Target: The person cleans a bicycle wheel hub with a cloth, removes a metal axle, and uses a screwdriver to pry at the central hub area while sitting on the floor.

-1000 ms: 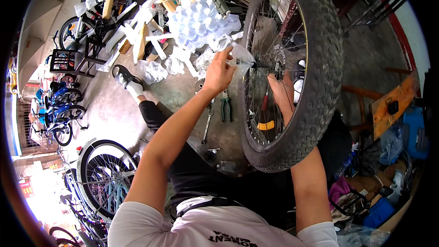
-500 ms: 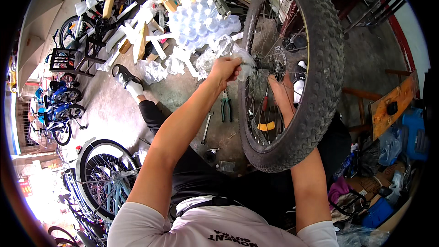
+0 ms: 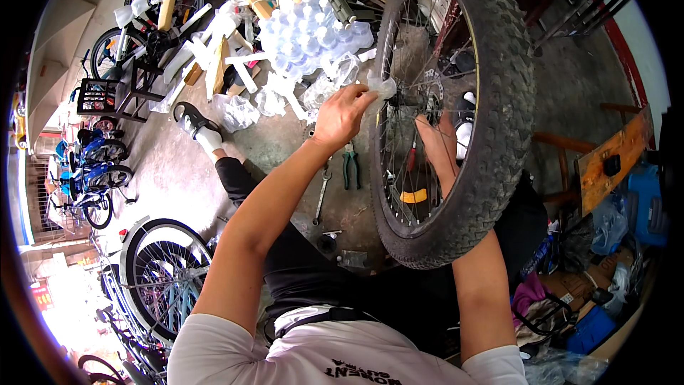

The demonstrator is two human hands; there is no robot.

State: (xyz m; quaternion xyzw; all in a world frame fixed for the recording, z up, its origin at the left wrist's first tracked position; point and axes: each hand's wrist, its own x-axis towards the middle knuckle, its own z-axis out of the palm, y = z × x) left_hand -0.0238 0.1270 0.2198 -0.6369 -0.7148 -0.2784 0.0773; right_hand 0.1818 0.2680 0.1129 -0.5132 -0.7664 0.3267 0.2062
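Nearest is the person's shirt (image 3: 313, 342), with the dark-clad legs (image 3: 299, 264) spread beyond it and the right forearm (image 3: 484, 281) passing behind the wheel (image 3: 506, 114), which stands upright just right of centre. On the floor (image 3: 271, 146) left of the wheel lie a wrench (image 3: 323, 196) and, a little farther, pliers (image 3: 351, 169); a screwdriver (image 3: 412, 158) shows through the wheel. The right hand (image 3: 432, 135) is by the right side of the hub (image 3: 407, 102), partly covered, so I cannot tell whether its grip is clenched there or merely resting. The left hand (image 3: 342, 115), on the wheel's left side, has a pinching grip on clear plastic (image 3: 385, 88) at the hub's left end; whether the plastic touches the hub is unclear. Farther off stand wrapped bottles (image 3: 306, 39) beside loose packing (image 3: 239, 112). From here, I judge, the wheel could tip if the right hand gave it too little support while the left pushed sideways; the thin plastic could tear if dragged across the hub's end, and fingers could be caught if the wheel turned. As for writing, dark letters cross the shirt, a box (image 3: 573, 286) at right bears print, and a red sign (image 3: 43, 296) at left is too small to read; I can make out no maker's mark on the wheel
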